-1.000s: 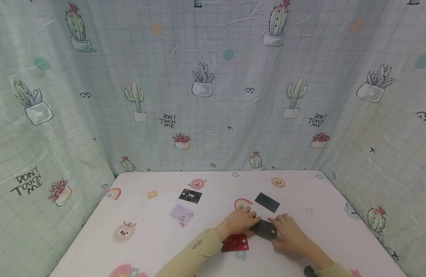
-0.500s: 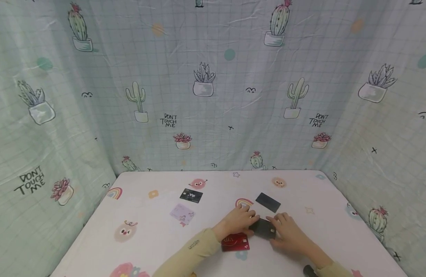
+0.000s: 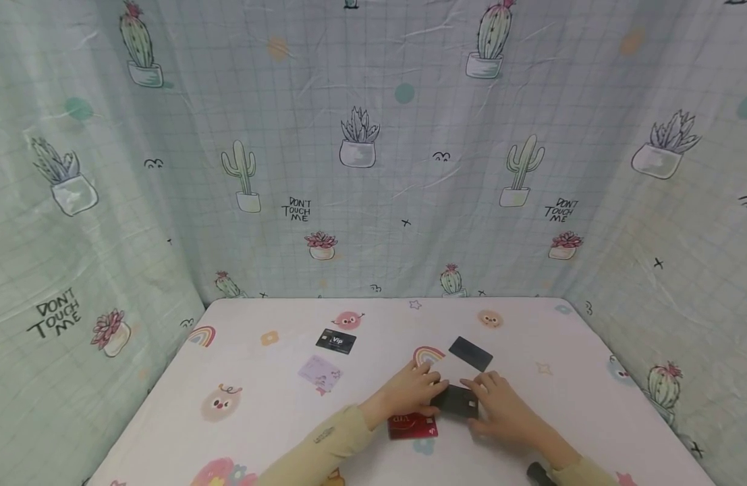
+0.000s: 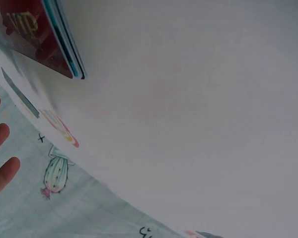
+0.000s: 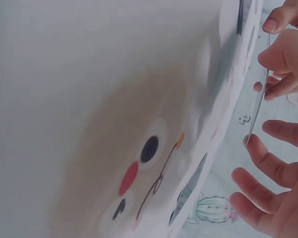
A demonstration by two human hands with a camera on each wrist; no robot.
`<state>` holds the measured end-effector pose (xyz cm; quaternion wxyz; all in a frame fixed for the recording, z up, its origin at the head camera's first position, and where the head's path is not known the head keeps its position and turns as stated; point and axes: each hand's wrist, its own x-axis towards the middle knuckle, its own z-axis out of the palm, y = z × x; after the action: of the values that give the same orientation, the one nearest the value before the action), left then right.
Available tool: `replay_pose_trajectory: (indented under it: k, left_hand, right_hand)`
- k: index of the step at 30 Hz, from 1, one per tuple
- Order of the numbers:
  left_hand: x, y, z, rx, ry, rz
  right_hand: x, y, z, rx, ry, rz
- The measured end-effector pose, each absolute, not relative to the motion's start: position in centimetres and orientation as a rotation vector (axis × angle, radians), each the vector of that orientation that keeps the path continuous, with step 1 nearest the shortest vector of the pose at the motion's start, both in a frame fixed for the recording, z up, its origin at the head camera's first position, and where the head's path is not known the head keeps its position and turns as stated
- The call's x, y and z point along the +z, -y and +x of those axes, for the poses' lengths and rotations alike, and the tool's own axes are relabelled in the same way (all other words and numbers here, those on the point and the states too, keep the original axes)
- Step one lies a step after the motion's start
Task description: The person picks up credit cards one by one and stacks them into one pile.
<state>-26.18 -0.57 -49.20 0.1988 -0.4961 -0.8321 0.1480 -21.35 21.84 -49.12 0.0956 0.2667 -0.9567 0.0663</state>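
In the head view a black card (image 3: 455,402) with a small chip is held between both hands, just right of a red VIP card (image 3: 412,428). My left hand (image 3: 411,389) pinches its left end, above the red card. At the other end my right hand (image 3: 504,413) grips it between thumb and fingers. From the right wrist, the held card (image 5: 259,109) appears edge-on and raised off the table, with fingers of both hands on it. The left wrist view shows the red card (image 4: 32,34) topping a stack of several cards.
A plain dark card (image 3: 471,354) lies behind the hands. Farther left are a black Vip card (image 3: 336,341) and a lilac card (image 3: 320,373). Beside the right sleeve sits a small dark object (image 3: 540,474). A patterned curtain (image 3: 373,256) surrounds the table.
Both hands have shifted slightly left with the black card, bringing it closer to the red card. The other cards stay where they lie.
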Motion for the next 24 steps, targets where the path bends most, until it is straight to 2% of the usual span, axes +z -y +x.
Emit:
replay_pose_trajectory:
  k: [24]
  left_hand:
    - [-48.6,3.4,-24.9,0.379,2.322,-1.351]
  right_hand:
    - [-48.6,-20.0,-22.2,0.151,2.741,0.975]
